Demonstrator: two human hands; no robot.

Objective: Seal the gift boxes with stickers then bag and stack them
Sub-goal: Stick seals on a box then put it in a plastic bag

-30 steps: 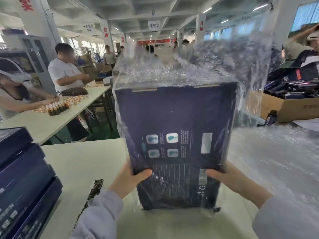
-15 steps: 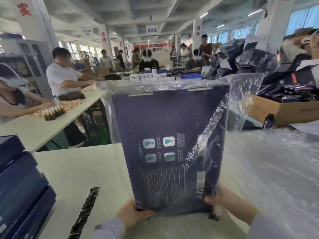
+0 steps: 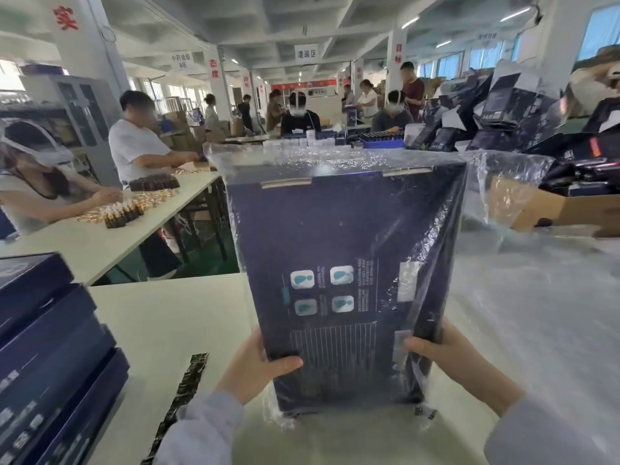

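Left grip (image 3: 255, 367): clasped on the lower left edge of the box (image 3: 335, 236), thumb across the front face, fingers hidden behind; grey sleeve at the wrist.
Right grip (image 3: 449, 357): clasped on the lower right edge, thumb on the front face, fingers round the side, pressing through the film.
Box: dark blue, upright on its short end between both grips, tilted slightly away; bottom end at the surface (image 3: 167, 313), contact hard to tell.
Bag (image 3: 302, 159): clear plastic, drawn over the box, crinkled along the right side, open mouth standing above the top edge.
Surface: white; stack (image 3: 50, 347) of the same dark blue boxes lying flat at the left edge.
Strip (image 3: 184, 397): dark sticker strip, flat on the surface, between the stack and the left grip.
Film heap (image 3: 530, 313): loose clear bags spread over the right of the surface.
Carton (image 3: 557, 209): brown cardboard, behind the film heap, dark boxes piled above it.
Room: large workshop, white pillars, ceiling strip lights, windows at right; people seated and standing at other tables; small bottles (image 3: 124, 213) on the table to the left.
Writing: hanging sign (image 3: 307, 54) reads 灌装区; red characters on pillars, 态度 and 目标; print on the box too small to read, four pale square icons on its face.
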